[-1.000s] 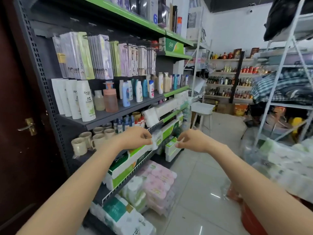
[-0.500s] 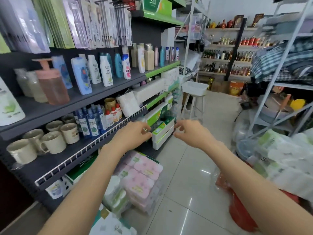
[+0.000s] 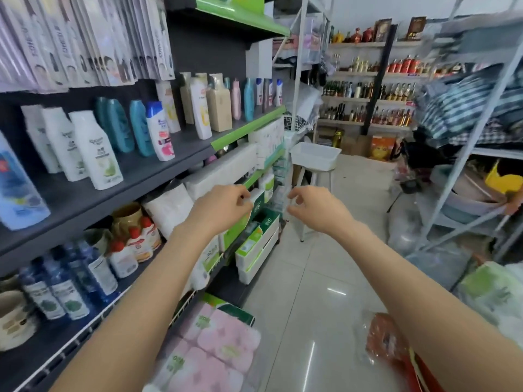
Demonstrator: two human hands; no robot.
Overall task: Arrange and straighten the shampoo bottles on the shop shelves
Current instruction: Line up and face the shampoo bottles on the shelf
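Shampoo bottles stand in a row on the dark middle shelf at my left: white bottles, teal bottles, a white and blue bottle, cream bottles and a pink one farther along. My left hand and my right hand hover in the aisle below that shelf, level with the tissue boxes. Both have loosely curled fingers and hold nothing. Neither hand touches a bottle.
Hanging packets fill the wall above the bottles. Below are small blue bottles, mugs, tissue boxes and pink tissue packs. A white stool stands in the aisle. A white metal rack lines the right side.
The view has moved forward along the aisle, so the bottle shelf is nearer and larger. Both hands stay close together in front of me and have drifted slightly apart.
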